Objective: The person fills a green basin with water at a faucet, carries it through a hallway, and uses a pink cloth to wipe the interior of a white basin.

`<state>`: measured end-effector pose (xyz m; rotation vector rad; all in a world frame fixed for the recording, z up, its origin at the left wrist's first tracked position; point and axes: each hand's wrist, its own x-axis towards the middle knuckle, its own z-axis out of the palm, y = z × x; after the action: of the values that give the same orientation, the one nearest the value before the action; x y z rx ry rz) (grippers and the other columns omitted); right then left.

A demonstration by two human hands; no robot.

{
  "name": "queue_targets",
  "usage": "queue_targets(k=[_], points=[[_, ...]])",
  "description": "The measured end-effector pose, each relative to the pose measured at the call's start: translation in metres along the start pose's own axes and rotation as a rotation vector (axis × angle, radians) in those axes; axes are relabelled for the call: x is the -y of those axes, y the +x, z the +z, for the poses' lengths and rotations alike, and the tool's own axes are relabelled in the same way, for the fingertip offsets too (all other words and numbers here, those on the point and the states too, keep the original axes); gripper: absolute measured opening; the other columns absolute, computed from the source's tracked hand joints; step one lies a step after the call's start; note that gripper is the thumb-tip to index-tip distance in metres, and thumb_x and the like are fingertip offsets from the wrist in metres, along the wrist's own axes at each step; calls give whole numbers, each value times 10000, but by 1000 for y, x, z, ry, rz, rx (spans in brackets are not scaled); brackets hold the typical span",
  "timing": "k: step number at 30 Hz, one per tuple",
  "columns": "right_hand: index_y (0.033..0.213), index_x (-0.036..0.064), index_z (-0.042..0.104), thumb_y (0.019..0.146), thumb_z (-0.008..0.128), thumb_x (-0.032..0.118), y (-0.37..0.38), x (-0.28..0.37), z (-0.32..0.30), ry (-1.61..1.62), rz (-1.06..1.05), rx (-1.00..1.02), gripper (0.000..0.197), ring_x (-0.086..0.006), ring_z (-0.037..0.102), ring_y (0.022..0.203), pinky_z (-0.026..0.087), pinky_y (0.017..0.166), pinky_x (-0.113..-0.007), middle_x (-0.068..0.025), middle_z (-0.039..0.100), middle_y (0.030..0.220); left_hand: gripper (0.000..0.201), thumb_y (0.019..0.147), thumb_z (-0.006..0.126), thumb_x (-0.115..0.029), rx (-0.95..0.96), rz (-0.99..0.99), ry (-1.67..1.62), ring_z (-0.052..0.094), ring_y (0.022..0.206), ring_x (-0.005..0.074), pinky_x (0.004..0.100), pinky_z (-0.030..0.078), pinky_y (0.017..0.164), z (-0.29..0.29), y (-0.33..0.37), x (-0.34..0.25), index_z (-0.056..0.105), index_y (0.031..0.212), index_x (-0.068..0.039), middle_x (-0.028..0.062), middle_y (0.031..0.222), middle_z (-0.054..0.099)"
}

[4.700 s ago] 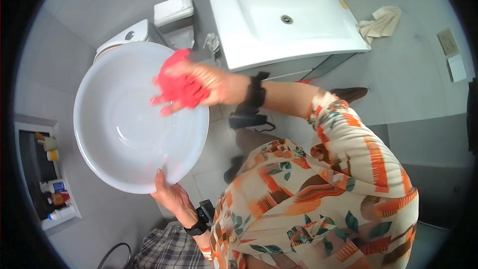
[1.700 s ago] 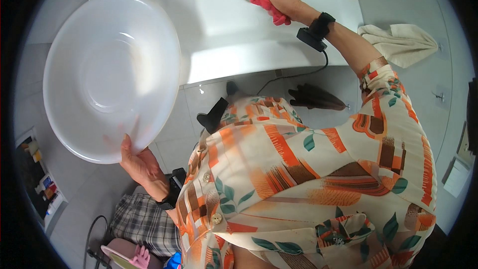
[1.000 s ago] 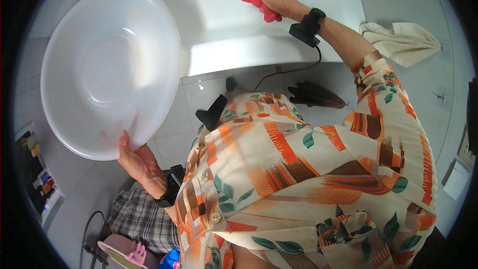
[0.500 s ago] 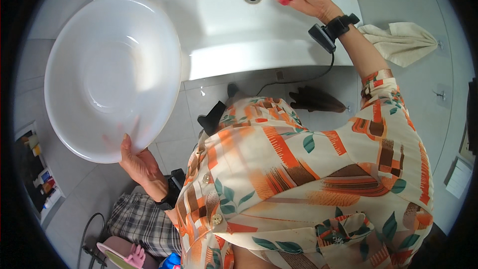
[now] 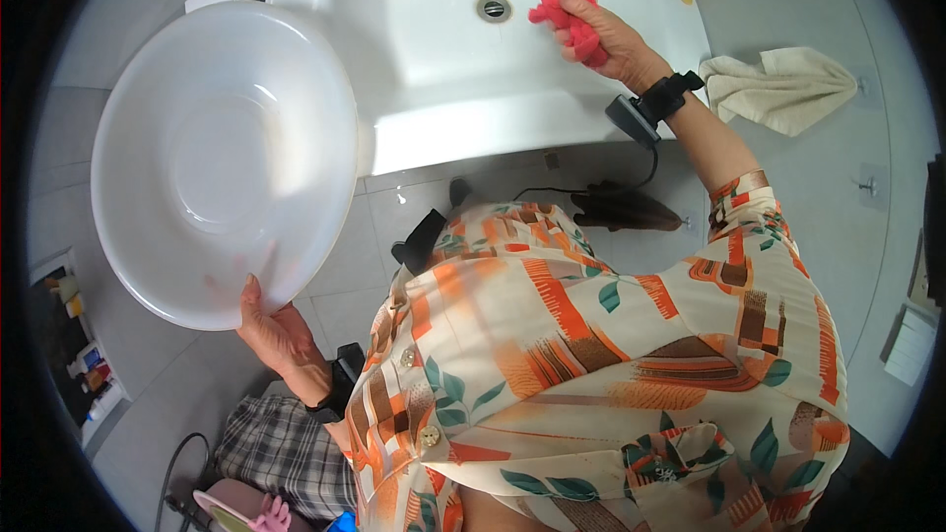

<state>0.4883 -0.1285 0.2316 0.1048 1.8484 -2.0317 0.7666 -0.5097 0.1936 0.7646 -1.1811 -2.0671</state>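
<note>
My left hand (image 5: 281, 340) grips the lower rim of a large round white plastic basin (image 5: 128, 177), thumb over the inside edge and fingers showing faintly through the wall from behind. The basin is held tilted, its hollow facing me, left of the sink. In my right hand (image 5: 621, 44) a bunched red cloth (image 5: 567, 10) is squeezed, with folds poking out between the fingers. That hand hovers over the right half of the white sink (image 5: 424, 89), to the right of the drain (image 5: 494, 8).
A beige towel (image 5: 788, 89) hangs on the right wall, near a bare hook (image 5: 869, 187). Something dark brown (image 5: 626, 207) hangs below the sink. Checked fabric (image 5: 286, 448) and a pink tub (image 5: 232, 502) with a pink glove-like item (image 5: 271, 514) lie at lower left.
My right hand has drawn the red cloth back toward me, nearer the sink's front edge. The basin stays in my left hand, almost unmoved.
</note>
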Motion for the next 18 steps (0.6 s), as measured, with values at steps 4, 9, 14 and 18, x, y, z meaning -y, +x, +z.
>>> queue_targets(k=[4, 9, 14, 18], points=[[993, 52, 530, 881, 637, 441, -7, 11, 15, -15, 68, 70, 419, -74, 533, 527, 483, 418, -214, -53, 602, 807, 808, 790, 525, 31, 19, 18, 11, 389, 1289, 354, 572, 408, 1034, 3, -3, -3, 118, 1483, -51, 199, 1431, 304], [992, 54, 522, 881, 631, 341, 1, 5, 16, 91, 78, 199, 326, -158, 626, 738, 606, 723, -357, -107, 624, 934, 829, 790, 519, 29, 21, 19, 15, 366, 1306, 355, 580, 394, 1040, 6, -5, -4, 79, 1489, -50, 204, 1442, 287], [1267, 49, 412, 895, 574, 201, 2, 4, 19, 97, -7, 173, 434, -296, 617, 1018, 583, 828, -397, -163, 485, 1298, 834, 792, 510, 35, 40, 38, 17, 331, 1333, 348, 597, 375, 1044, 6, -4, -3, 65, 1493, -50, 208, 1466, 244], [1397, 107, 339, 900, 578, 175, 7, 7, 7, -8, -136, 246, 556, -248, 631, 959, 579, 673, -295, -127, 472, 1314, 835, 791, 503, 41, 12, 22, 19, 324, 1338, 345, 601, 369, 1047, 5, -5, -2, 59, 1493, -49, 203, 1472, 234]])
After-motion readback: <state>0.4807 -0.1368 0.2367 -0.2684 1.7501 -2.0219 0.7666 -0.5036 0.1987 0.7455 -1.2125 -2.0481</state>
